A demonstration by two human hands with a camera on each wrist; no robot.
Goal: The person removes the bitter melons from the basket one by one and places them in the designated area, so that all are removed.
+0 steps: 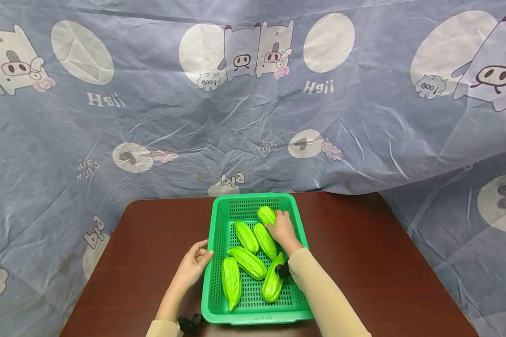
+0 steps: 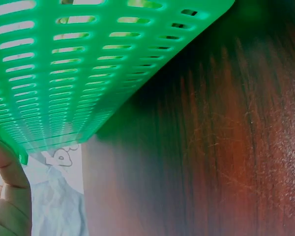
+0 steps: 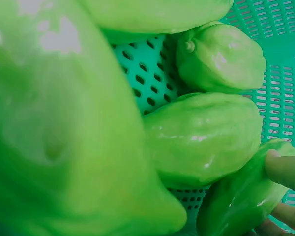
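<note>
A green plastic basket holds several bright green, ridged vegetables, among them one at the lower left. At the basket's back right, the right hand grips a vegetable; in the right wrist view the thumb and fingers of that hand lie on either side of the vegetable. The left hand holds the basket's left rim with bent fingers. In the left wrist view part of this hand shows at the rim, beside the slotted wall.
The basket stands on a dark red-brown wooden table. Behind and around the table hangs a blue-grey cloth with cartoon prints. A large vegetable fills the left of the right wrist view. Black devices are strapped at both wrists.
</note>
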